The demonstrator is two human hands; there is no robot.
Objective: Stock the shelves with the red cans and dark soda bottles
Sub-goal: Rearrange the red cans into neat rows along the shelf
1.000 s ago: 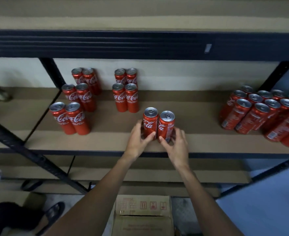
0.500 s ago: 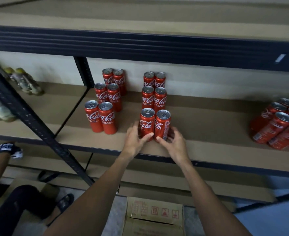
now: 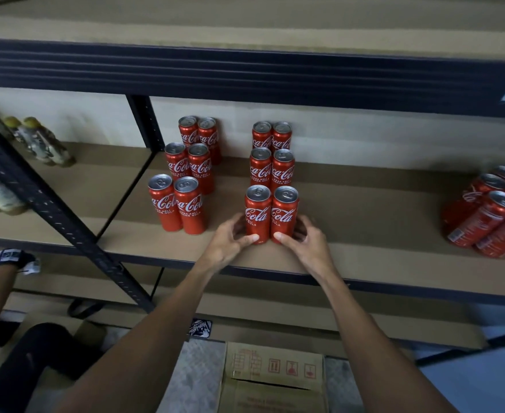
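I am looking down on the middle shelf, which is carrying every can I can see. Below it a cardboard box is sitting on the floor, and I cannot tell what is lying inside. At the shelf's right end a loose cluster of cans is bunching together, well apart from the tidy rows. Toward the left, a block of six cans is standing in three pairs, front to back. Near it, four cans are lining up in two pairs toward the wall.

I am setting a third pair in front of those: the left front can and the right front can, upright, touching each other and resting on the shelf. My left hand is wrapping its grip round the left one and my right hand round the right one, thumbs pressing low on the fronts.

I am judging the cans partly stocked, with this second block now matching the first in count. No dark soda bottles are showing anywhere, so that half is looking untouched.
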